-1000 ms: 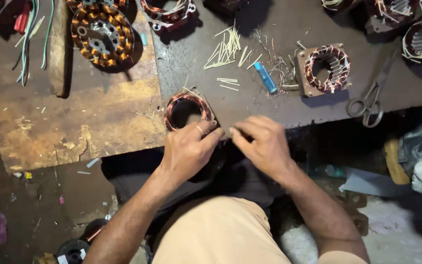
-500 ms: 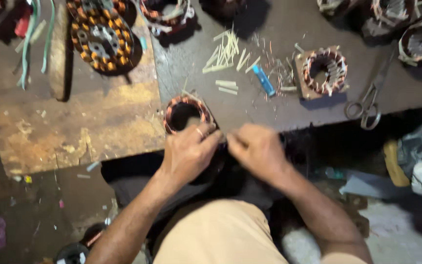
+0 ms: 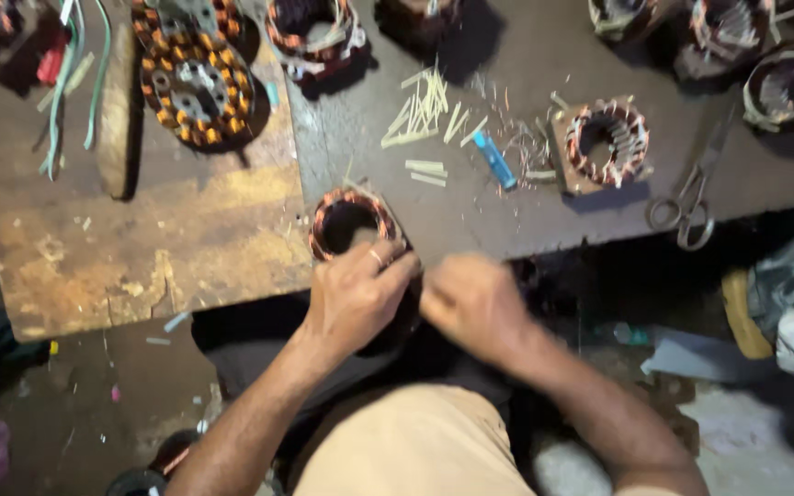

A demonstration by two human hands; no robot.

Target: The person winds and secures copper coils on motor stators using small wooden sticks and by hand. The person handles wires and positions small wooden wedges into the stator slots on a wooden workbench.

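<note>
— Two hands meet at the bench edge. The left hand [image 3: 356, 296] has its fingers [image 3: 395, 266] curled over the near rim of the small copper-wound stator [image 3: 349, 220], pressing it in place.

— And the right hand [image 3: 475, 303]?

— Blurred; its fingers point toward the left ones, but whether they pinch anything I cannot tell.

— How to do this well?

— I'd judge: keep the stator steady under the left fingers and work close to the winding with small movements.

— Beyond the fingers?

— Pale slivers [image 3: 423, 108] and a blue tool [image 3: 494, 159] lie farther out on the bench [image 3: 544, 211], then another square stator [image 3: 606, 142] and scissors [image 3: 688, 204] off right. The large orange-wound stator [image 3: 197, 84] sits far left.
</note>
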